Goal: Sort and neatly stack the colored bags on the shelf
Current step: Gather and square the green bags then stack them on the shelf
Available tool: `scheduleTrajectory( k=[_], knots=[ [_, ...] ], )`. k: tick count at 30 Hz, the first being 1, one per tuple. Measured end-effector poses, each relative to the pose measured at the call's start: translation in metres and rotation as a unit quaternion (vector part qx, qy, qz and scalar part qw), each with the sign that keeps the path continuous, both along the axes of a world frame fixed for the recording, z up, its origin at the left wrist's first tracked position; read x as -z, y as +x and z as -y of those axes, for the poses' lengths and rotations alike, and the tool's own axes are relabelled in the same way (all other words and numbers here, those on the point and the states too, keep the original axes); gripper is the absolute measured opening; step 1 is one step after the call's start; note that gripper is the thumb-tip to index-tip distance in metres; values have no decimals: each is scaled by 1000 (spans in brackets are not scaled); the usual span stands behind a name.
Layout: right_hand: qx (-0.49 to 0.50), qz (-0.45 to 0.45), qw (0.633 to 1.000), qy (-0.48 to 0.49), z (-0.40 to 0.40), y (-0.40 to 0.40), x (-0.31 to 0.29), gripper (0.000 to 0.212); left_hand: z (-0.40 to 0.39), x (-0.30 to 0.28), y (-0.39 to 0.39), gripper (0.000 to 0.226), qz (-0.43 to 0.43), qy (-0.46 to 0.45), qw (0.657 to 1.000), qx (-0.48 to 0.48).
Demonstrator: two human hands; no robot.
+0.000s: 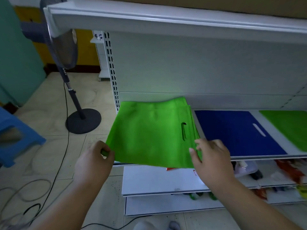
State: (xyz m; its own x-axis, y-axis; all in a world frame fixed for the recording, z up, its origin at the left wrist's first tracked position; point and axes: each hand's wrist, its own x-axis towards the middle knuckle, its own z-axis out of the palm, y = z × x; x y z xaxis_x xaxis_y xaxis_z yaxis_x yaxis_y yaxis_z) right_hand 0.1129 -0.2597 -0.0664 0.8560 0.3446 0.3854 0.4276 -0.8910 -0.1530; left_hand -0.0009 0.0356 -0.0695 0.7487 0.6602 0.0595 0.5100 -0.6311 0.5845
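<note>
A stack of bright green bags [149, 133] lies at the left end of the white shelf [269, 157], its near edge hanging over the shelf front. My left hand [95, 161] pinches the stack's near left corner. My right hand [211, 156] holds the near right corner, thumb on top beside the handle slot. A blue bag [235, 131] lies flat in the middle of the shelf. Another green bag [289, 125] lies at the right, partly cut off by the frame.
A standing fan [66, 52] with a round base [83, 121] stands on the tiled floor left of the shelf, cables trailing from it. A blue plastic stool [15, 136] is at far left. Lower shelves [166, 185] hold mixed packaged goods. Another shelf board [166, 19] overhangs above.
</note>
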Motion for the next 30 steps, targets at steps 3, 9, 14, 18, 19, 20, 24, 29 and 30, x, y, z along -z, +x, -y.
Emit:
scheduleTrajectory(
  k=[3,9,14,18,19,20,24,29,30],
  knots=[
    [70,-136,987,50,1,1,-2,43,-1,-1,1,23,-41,-123,991,43],
    [61,-338,920,188,0,4,-17,58,8,-5,-1,30,-66,-166,981,78],
    [-3,-247,951,186,20,-3,-25,47,30,4,-8,27,-39,-58,996,57],
    [10,-160,970,182,61,-2,-42,46,78,-2,2,31,22,-26,998,50],
    [21,-144,973,181,77,-1,-45,46,93,-4,9,32,34,-26,997,56],
    [36,-131,974,181,95,2,-47,47,109,-7,16,32,44,-24,997,66],
    [86,-96,973,193,189,11,-53,48,189,-13,53,35,75,-3,990,123],
    [138,-75,967,200,332,30,-59,49,321,-21,107,36,120,0,974,192],
    [146,-71,966,200,360,35,-60,49,347,-22,117,36,125,-5,971,202]
  ],
)
